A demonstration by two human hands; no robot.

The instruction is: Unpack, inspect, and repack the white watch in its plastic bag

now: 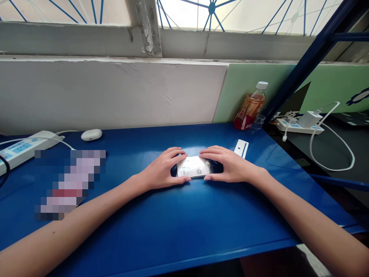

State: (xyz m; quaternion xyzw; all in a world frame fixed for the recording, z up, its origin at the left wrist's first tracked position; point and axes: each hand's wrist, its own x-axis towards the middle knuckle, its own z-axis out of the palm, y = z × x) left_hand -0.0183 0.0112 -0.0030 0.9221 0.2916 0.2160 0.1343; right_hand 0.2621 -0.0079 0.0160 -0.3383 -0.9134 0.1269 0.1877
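A small flat packet (193, 167) lies in the middle of the blue tabletop, silvery white, with a shiny clear wrap and small print and a square code on its face. My left hand (167, 169) holds its left end, thumb along the near edge and fingers over the far edge. At the other end my right hand (226, 164) grips it the same way. Both palms hide parts of its ends, and its exact kind cannot be made out. Just beyond my right hand lies a white card (241, 148) with a dark stripe.
A power strip (31, 144) with cables and a white earbud case (91, 134) sit at the back left. A blurred-out flat item (73, 179) lies by my left forearm. A drink bottle (250, 107) stands back right, near a blue metal post (300, 57). Another power strip (300, 126) holds a charger.
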